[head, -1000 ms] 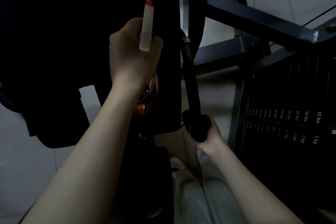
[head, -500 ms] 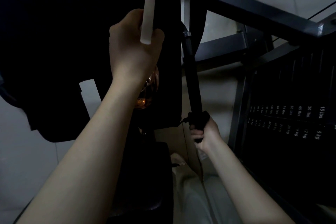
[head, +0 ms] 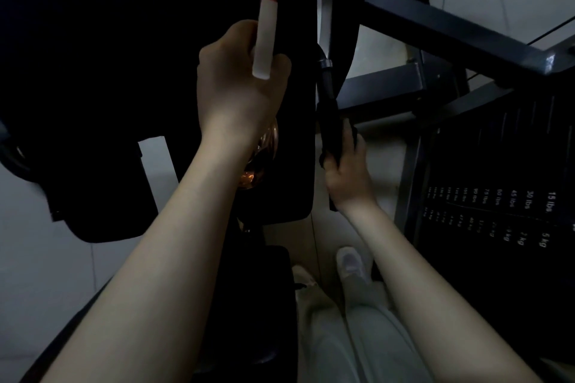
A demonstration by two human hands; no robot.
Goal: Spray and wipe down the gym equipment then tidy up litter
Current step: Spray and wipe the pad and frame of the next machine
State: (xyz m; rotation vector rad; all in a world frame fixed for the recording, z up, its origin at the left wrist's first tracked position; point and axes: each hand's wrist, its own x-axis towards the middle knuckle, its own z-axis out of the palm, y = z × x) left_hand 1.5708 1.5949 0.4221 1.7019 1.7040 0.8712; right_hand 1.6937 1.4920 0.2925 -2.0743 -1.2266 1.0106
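Left hand curled tight round spray bottle, nozzle up. Right hand grips dark cloth against black machine handle.

White spray nozzle, red tip

Where the print stands: small white figures on the dark weight stack at the right edge, each turned sideways.
Upper row, clearest: "15 lbs", "30 lbs", "45 lbs", read from the right edge inward.
Upper row, further left: more lbs values in the same print, too blurred to read with certainty.
Lower row, clearest: "5 kg", just under "15 lbs".
Lower row, further left: more kg values, smeared and dim, figures not legible.
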